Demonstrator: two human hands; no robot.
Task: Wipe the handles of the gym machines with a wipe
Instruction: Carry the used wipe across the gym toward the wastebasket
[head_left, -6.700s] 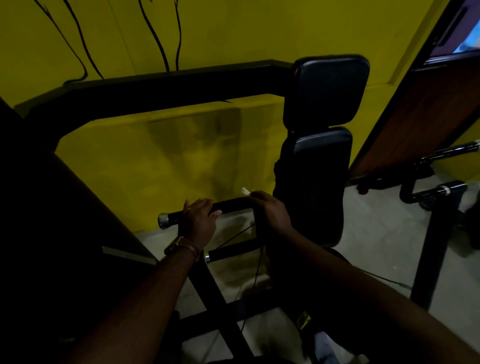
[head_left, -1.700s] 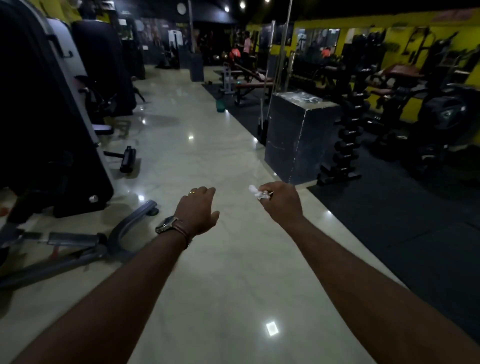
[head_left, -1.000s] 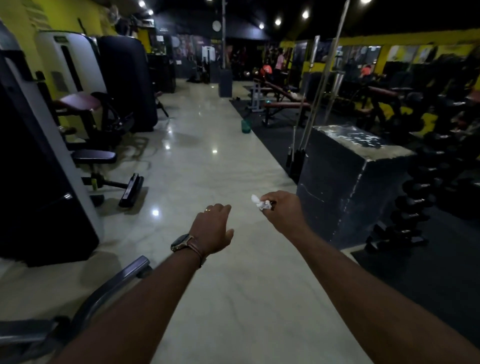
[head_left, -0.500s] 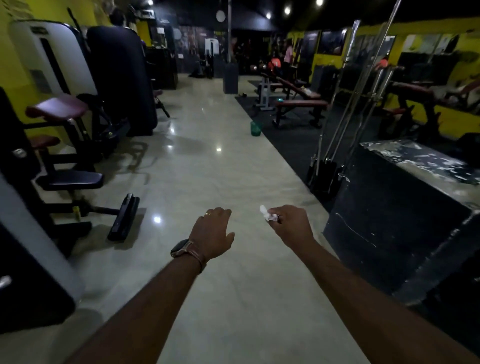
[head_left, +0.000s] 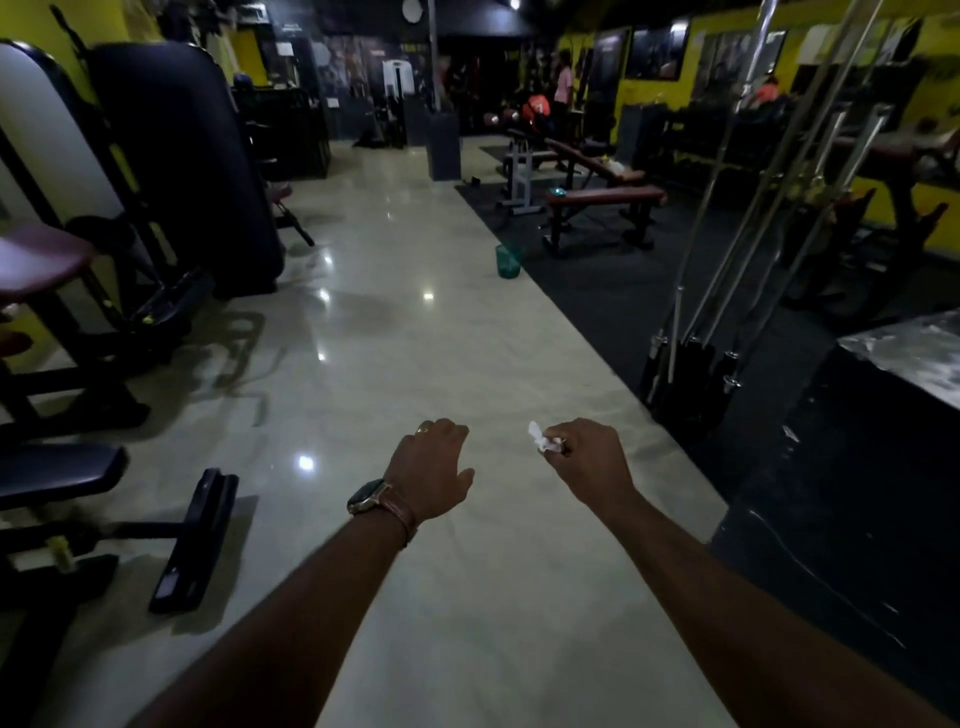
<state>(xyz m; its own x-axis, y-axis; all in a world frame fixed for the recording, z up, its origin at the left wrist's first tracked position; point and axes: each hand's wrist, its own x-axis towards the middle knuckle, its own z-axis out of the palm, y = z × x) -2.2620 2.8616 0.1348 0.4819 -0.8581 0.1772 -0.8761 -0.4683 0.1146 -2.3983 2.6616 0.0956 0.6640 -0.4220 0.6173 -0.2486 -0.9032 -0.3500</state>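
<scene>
Gym machines (head_left: 130, 218) stand to the left of both hands, nearer the left hand (head_left: 428, 475), which hangs loosely curled, holding nothing. The right hand (head_left: 592, 460) pinches 1 crumpled wipe (head_left: 540, 441), touching no handle.

Both bare forearms reach forward from the bottom of the view, roughly parallel and well apart, backs of the hands up. Left hand (head_left: 434, 470) held out palm down, fingers loosely curled downward, thumb sticking out toward the right, holding nothing; gold ring (head_left: 423, 429) on one finger, dark wristwatch on a brown leather strap (head_left: 382, 501) round the wrist. Right hand (head_left: 589, 457) at about the same height, just beside the left but not touching, fingers curled into a loose fist, pinching a small crumpled white wipe (head_left: 540, 441) that sticks out on the thumb side. Neither hand touches any surface.
</scene>
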